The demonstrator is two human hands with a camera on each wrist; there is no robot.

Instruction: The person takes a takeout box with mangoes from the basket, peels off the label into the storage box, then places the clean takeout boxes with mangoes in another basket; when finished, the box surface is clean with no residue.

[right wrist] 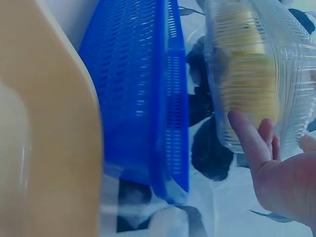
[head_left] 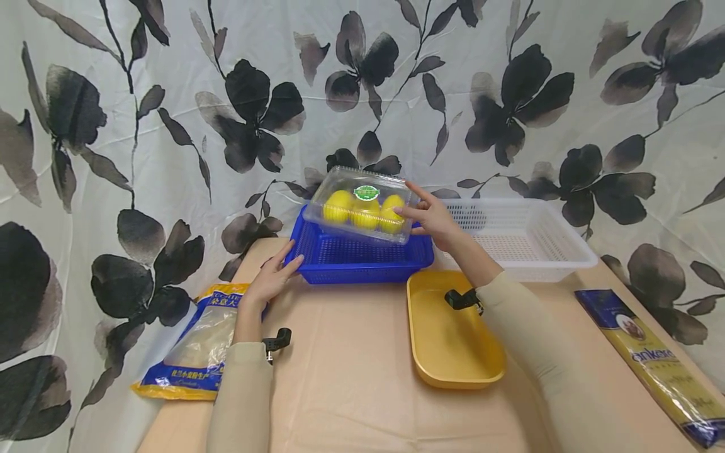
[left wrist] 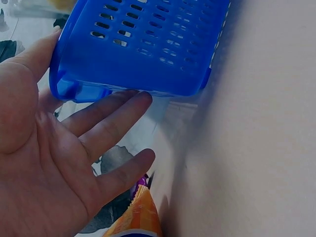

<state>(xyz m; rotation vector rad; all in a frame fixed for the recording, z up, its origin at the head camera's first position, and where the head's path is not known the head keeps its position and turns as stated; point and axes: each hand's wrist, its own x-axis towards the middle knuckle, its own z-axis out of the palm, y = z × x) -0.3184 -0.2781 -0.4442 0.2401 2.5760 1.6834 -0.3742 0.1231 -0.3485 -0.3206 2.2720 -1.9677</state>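
Note:
In the head view my right hand (head_left: 433, 220) grips the right end of a clear plastic clamshell box (head_left: 323, 217), thumb and fingers spread on either side. Three round yellow fruits (head_left: 365, 215) lie inside, under a lid with a green label. The box is tilted, held above a blue plastic basket (head_left: 362, 274). At the basket's left end is my left hand (head_left: 267, 283). Seen from the left wrist, the thumb (left wrist: 37, 54) lies on the basket's rim, with other fingers (left wrist: 116, 113) against its end. From the right wrist, fingertips (right wrist: 237, 121) press the box's side.
A white basket (head_left: 561, 267) stands to the right of the blue one. In front is a yellow tray (head_left: 453, 371), under my right forearm. At left lies a blue-and-yellow bag (head_left: 201, 340); a long gold-and-blue packet (head_left: 646, 358) lies at the right table edge. A floral curtain hangs behind.

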